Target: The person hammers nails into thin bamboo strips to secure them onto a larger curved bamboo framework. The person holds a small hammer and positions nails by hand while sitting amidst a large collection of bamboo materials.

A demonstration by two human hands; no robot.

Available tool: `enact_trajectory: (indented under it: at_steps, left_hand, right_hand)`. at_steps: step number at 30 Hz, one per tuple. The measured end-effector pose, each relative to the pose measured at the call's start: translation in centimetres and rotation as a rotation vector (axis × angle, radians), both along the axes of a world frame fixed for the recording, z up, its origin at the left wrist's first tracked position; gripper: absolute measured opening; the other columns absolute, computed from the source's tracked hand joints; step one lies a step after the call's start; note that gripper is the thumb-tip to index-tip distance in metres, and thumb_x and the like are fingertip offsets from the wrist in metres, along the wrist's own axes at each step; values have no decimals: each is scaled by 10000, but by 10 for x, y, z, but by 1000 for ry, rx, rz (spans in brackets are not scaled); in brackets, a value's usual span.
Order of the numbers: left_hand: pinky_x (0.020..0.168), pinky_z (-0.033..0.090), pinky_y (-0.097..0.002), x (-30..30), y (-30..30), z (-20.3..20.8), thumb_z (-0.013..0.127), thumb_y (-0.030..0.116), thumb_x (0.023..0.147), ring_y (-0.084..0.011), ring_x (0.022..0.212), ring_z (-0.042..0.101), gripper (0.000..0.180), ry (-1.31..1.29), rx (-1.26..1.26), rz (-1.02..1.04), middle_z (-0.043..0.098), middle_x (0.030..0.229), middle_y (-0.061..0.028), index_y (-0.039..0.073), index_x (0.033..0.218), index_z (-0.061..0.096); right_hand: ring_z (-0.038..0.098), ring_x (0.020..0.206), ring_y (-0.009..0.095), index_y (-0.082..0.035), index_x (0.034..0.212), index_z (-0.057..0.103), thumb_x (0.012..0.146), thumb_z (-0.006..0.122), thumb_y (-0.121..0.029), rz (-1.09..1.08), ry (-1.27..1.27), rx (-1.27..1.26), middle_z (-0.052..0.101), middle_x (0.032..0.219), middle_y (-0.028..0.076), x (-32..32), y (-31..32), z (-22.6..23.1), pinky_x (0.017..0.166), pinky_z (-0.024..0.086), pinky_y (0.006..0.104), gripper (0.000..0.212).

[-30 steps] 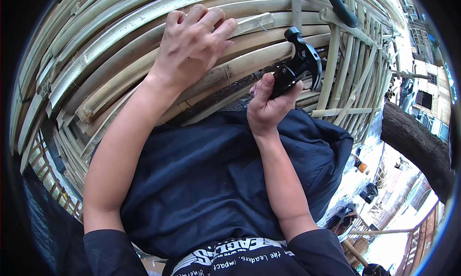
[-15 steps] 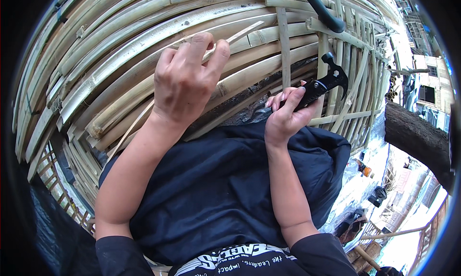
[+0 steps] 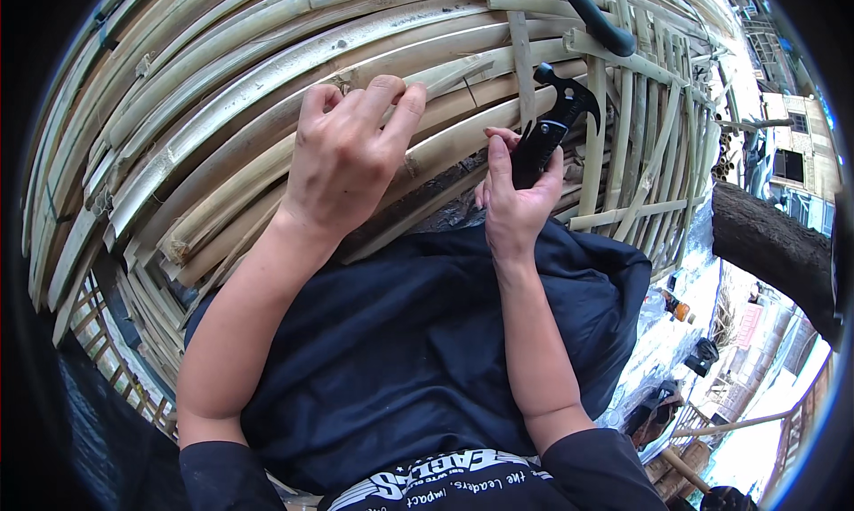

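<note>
My left hand (image 3: 347,160) rests on a curved wall of split bamboo strips (image 3: 222,128), its fingertips pinching a thin pale strip (image 3: 454,73) near the top. My right hand (image 3: 514,195) grips the handle of a small black hammer-like tool (image 3: 556,115), whose head points up and right against an upright bamboo strip (image 3: 523,62). The two hands are about a hand's width apart. A dark blue cloth (image 3: 427,351) lies over my lap below both forearms.
A black curved pipe (image 3: 594,17) crosses the top of the bamboo. Upright bamboo slats (image 3: 640,146) form an open lattice at the right. A thick tree trunk (image 3: 774,253) and buildings (image 3: 792,155) lie beyond, with small objects on the ground far below.
My left hand has slid lower and rightward along the strips and now pinches a thin strip. My right hand has raised the black tool up toward the upright strip.
</note>
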State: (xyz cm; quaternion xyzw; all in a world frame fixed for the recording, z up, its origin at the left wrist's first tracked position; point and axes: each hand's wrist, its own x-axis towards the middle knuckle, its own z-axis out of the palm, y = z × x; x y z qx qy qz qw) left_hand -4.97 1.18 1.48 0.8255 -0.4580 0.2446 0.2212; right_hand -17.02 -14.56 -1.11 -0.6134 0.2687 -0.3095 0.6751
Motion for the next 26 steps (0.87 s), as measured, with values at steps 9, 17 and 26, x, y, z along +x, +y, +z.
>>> enact_trajectory:
  at_steps: [9,17,26]
  left_hand:
    - [804,426,-351,-3,-1,-7,623,118,887,-111,843,678,312,-13,49,-91,670,1056,3,72,1187,697]
    - [799,433,-348,-11,-2,-8,623,138,882,-124,793,653,301,-5,69,-105,621,969,-3,67,1165,696]
    - [747,567,-297,-9,3,-8,684,60,903,-241,808,724,364,484,-17,-220,647,1092,-91,99,1263,652]
  right_hand:
    - [442,453,39,-77,1152,521,1002,684,-55,174,-105,287,723,1089,258,2,-11,6,395,391,222,222]
    - [526,479,67,-69,1151,493,935,733,30,141,-84,357,723,952,144,1,-15,7,393,423,240,337]
    - [526,480,73,-78,1154,494,880,786,46,188,-110,387,704,923,94,-1,-16,4,397,434,253,420]
